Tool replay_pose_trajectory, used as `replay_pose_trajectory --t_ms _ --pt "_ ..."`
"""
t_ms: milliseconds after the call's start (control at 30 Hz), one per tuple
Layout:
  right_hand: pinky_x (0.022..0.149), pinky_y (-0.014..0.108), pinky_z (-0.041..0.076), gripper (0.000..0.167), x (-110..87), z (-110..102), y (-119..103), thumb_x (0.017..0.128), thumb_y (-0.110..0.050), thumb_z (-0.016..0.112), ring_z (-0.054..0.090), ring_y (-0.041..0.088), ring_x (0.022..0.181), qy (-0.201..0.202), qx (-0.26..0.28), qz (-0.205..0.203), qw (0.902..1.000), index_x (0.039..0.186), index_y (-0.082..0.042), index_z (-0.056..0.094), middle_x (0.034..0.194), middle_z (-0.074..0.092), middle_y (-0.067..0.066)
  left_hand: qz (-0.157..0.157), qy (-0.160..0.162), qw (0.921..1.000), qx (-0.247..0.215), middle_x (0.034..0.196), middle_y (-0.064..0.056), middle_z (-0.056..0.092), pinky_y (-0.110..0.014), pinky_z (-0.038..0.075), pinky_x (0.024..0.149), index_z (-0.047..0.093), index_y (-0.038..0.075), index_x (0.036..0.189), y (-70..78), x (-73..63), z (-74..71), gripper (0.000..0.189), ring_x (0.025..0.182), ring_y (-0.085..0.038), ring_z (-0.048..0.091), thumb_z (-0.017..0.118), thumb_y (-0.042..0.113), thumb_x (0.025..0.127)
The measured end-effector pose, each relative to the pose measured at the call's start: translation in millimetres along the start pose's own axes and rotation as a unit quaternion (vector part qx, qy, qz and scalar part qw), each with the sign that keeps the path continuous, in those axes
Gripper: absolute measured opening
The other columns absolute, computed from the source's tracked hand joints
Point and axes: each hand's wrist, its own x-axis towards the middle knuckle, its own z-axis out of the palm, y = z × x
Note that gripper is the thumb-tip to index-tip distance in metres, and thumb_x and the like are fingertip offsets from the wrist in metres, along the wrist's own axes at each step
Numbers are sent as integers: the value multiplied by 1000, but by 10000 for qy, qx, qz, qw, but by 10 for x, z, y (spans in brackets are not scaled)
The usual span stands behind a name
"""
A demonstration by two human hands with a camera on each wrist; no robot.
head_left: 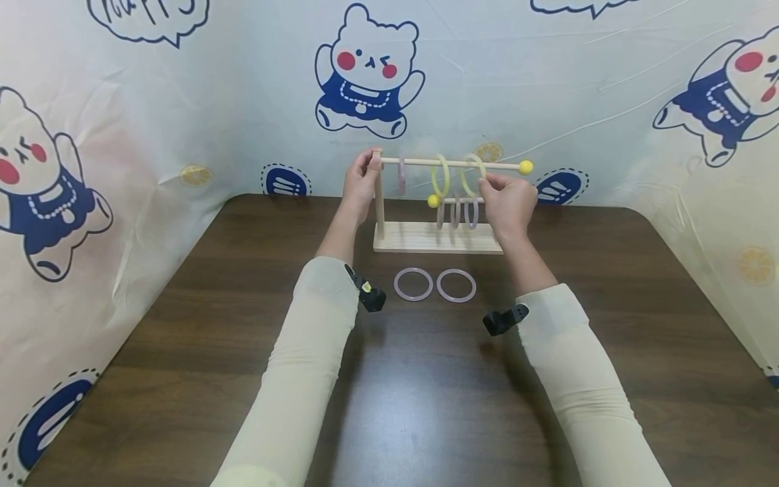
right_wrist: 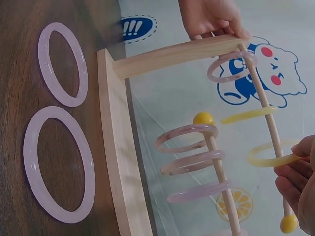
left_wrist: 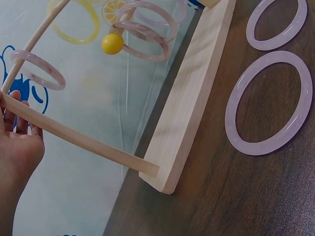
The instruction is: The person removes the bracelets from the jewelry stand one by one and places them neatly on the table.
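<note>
Looks softly bright and fairly even in the head view. Shows a pale glare on the near middle of the table, and diffuse, dark shadows along the inner side of both sleeves. Appears dimmer and greyer in the wrist views, with small shine on the rings and slight softness on the backdrop.

The stand is bare wood, pale, smooth and matt; its end balls carry a smooth, paint-like finish. The purple rings and yellow rings are smooth, glossy and plastic-like. The tabletop is wood-grained with a low sheen; the backdrop is creased, film-like sheet; the sleeves are matt cloth.
</note>
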Motion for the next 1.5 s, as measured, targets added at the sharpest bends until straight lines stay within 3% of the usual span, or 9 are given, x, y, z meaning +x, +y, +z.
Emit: replay_pose_trajectory --t_ms 733,1500 --pt "73 31 50 18 13 -28 52 83 -18 70 67 20 82 228 58 -17 9997 95 -5 73 89 69 10 63 -34 10000 -38 120 -7 54 -27 35 96 50 9 128 -26 23 -5 39 111 -17 49 48 31 95" --pt "67 23 50 19 -8 -93 31 84 -20 69 66 17 81 358 150 129 9992 96 -6 72 91 69 9 24 -31 10000 -66 121 -6 53 -27 34 97 50 10 128 -2 1 6 41 112 -17 48 47 32 94"
